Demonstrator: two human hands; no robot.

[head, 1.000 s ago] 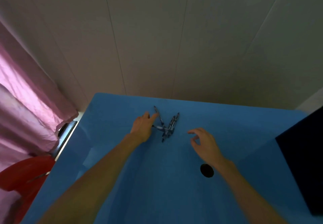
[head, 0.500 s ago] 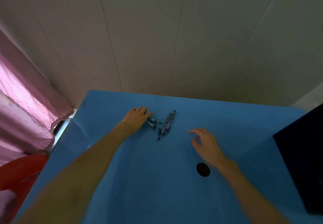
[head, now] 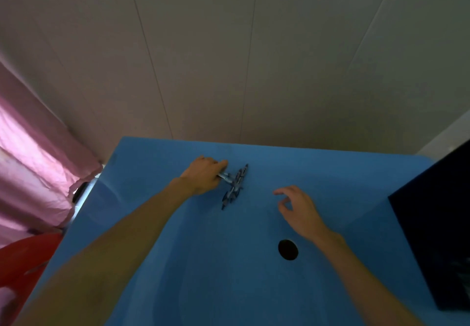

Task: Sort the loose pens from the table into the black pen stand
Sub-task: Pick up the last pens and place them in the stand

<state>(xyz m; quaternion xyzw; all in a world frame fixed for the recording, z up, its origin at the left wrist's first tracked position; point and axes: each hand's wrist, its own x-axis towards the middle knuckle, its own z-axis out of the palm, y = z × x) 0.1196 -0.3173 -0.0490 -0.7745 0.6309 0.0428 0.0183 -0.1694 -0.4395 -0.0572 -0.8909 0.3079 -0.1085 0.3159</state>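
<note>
A pale panelled wall [head: 254, 58] is filling the upper view, with a pink curtain [head: 30, 162] hanging at the left. Below, a blue table [head: 229, 274] is stretching forward, and a dark box [head: 437, 224] is sitting at its right edge. The left hand [head: 203, 176] is lying on the table, its fingers curling round one end of a pen within the pens [head: 235, 185], which are lying in a loose pile near the far edge. The right hand [head: 300, 211] is hovering beside them, fingers loosely bent and holding nothing. A round black pen stand [head: 288, 249] is showing just beside that wrist.
</note>
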